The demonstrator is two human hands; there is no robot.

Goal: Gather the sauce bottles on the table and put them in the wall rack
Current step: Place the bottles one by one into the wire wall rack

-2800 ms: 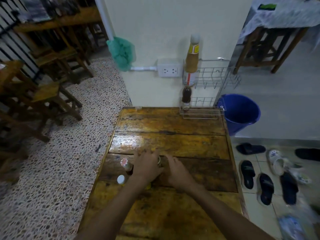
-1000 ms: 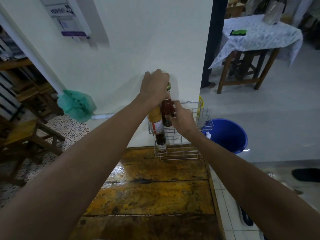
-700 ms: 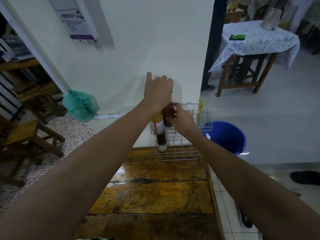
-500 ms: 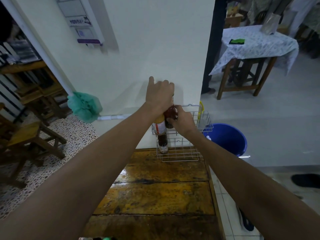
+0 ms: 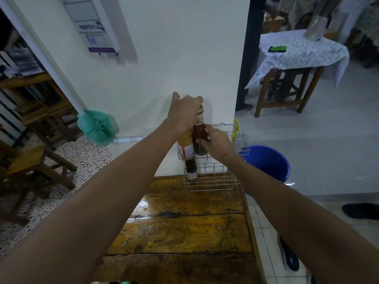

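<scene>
Both arms reach out over the wooden tabletop (image 5: 184, 232) to the white wire wall rack (image 5: 241, 147) fixed to the pale wall. The right hand (image 5: 215, 143) is curled around the lower body of a dark red sauce bottle (image 5: 200, 133) with a gold cap, which stands upright in the rack's upper basket. The left hand (image 5: 184, 112) is closed over the top of a taller yellow-brown bottle (image 5: 185, 144) just beside it, touching the red one; its cap is hidden under the palm, so the exact grip is hard to make out. A small dark bottle (image 5: 190, 171) sits in the lower basket, directly below the other two. A blue bucket (image 5: 270, 162) stands on the floor to the right of the rack.
</scene>
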